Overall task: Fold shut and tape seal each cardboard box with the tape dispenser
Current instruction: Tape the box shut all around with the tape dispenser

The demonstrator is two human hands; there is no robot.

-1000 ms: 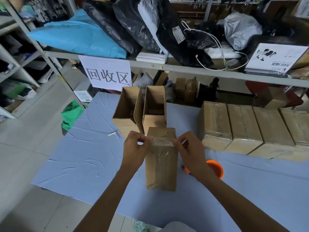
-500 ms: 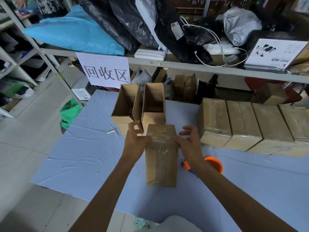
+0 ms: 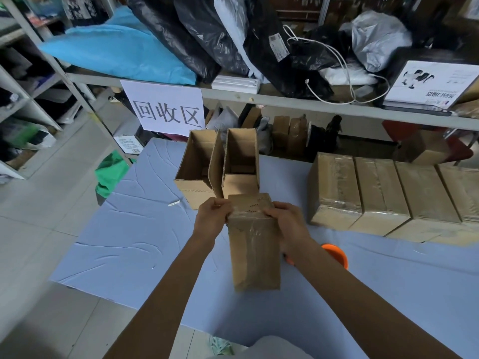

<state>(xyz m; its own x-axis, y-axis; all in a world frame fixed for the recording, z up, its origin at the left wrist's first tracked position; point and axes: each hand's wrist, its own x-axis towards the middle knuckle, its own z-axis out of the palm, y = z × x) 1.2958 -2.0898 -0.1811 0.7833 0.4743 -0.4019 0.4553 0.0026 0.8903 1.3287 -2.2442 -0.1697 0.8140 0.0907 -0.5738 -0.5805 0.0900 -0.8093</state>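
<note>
Left hand and right hand gripped the cardboard box mid-frame, fingers curled round its far end; firm rubbing looked best to seat the tape.

A stockroom packing station, marked by grey metal shelving stacked with black plastic bags, a white paper sign in Chinese characters and tape-sealed brown cardboard boxes lining a blue-covered table.

Both hands around taped box
</note>
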